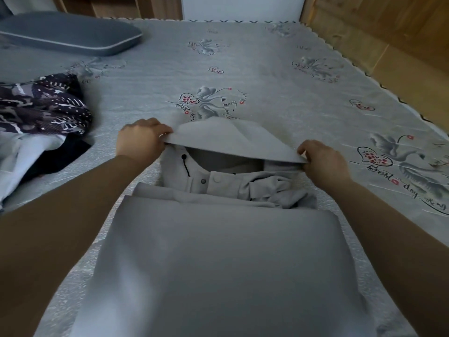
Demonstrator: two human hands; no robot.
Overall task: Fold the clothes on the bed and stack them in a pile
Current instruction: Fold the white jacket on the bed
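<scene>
Grey pillow (70, 32) on swan-printed bedspread (279, 76).

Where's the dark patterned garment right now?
In the head view, the dark patterned garment lies crumpled at the bed's left edge, left of the left hand, nearer than the grey pillow.

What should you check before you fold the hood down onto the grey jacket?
1. Left hand grips the hood edge: ok.
2. Right hand pinches the other corner: ok.
3. Hood lifted off the grey jacket: ok.
4. Jacket body folded flat below: ok, lower panel looks smooth.
5. Bunched sleeve near the collar tucked in: not ok, it is crumpled.
6. Drawstring out of the fold: cannot tell.
</scene>
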